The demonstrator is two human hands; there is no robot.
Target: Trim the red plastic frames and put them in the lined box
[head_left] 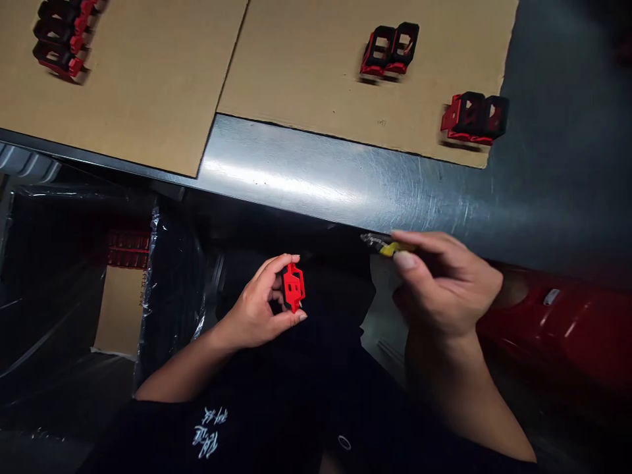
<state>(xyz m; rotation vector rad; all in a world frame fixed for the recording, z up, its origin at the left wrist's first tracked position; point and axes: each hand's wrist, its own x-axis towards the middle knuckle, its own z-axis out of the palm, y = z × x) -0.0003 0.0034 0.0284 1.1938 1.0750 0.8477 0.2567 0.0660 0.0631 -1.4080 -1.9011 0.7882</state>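
Between the thumb and fingers of my left hand (pixel 261 303) is a red plastic part (pixel 294 288) with small openings, held upright by its top and bottom ends. My right hand (pixel 444 283) pinches a small hand tool with a yellow handle (pixel 390 249) and a dark metallic tip, which points left; its exact kind is unclear. Both hands are in front of the table edge, apart from each other. The tool does not touch the red part.
Cardboard sheets (pixel 296 72) cover the metal table (pixel 276 158). Red and black parts stand on them: a row (pixel 56 56) at the far left, a pair (pixel 390 49) at the back and another pair (pixel 476 118) at the right. A plastic-lined container (pixel 153 289) sits lower left. Something glossy red (pixel 577 329) lies lower right.
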